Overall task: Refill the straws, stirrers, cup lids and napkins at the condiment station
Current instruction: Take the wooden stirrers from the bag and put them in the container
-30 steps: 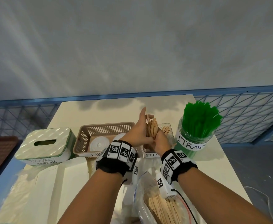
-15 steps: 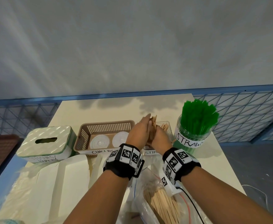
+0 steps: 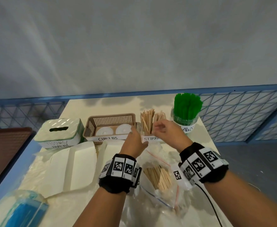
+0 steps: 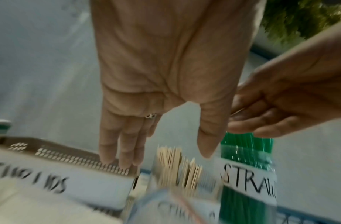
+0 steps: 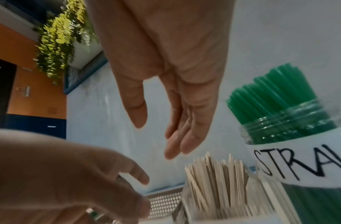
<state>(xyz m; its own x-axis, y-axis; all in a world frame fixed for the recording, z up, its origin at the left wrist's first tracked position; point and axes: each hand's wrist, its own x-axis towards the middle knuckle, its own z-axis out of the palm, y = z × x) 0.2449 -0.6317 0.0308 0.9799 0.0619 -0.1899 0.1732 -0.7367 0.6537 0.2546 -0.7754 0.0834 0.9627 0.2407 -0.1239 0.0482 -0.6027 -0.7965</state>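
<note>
Wooden stirrers [image 3: 147, 120] stand upright in a clear holder labelled STIRRERS [image 3: 151, 138], between the cup lid basket [image 3: 92, 128] and the jar of green straws [image 3: 187, 105]. My left hand [image 3: 133, 136] hovers just left of the holder, its fingers [image 4: 119, 148] straight over the basket's corner and holding nothing. Just in front of the stirrers, my right hand [image 3: 161, 129] has relaxed, empty fingers [image 5: 186, 136]. Two white cup lids [image 3: 104, 132] lie in the basket. The stirrers [image 5: 213, 178] also show close below my right hand.
A green and white tissue box [image 3: 59, 133] stands at the left. An opened white carton [image 3: 78, 163] lies in front of the basket. A clear zip bag of spare stirrers [image 3: 159, 177] lies between my wrists. A blue pack [image 3: 24, 212] sits at the near left.
Both hands held a bundle of stirrers above the holder, lowered it in and let go. They have since drawn back and apart.
</note>
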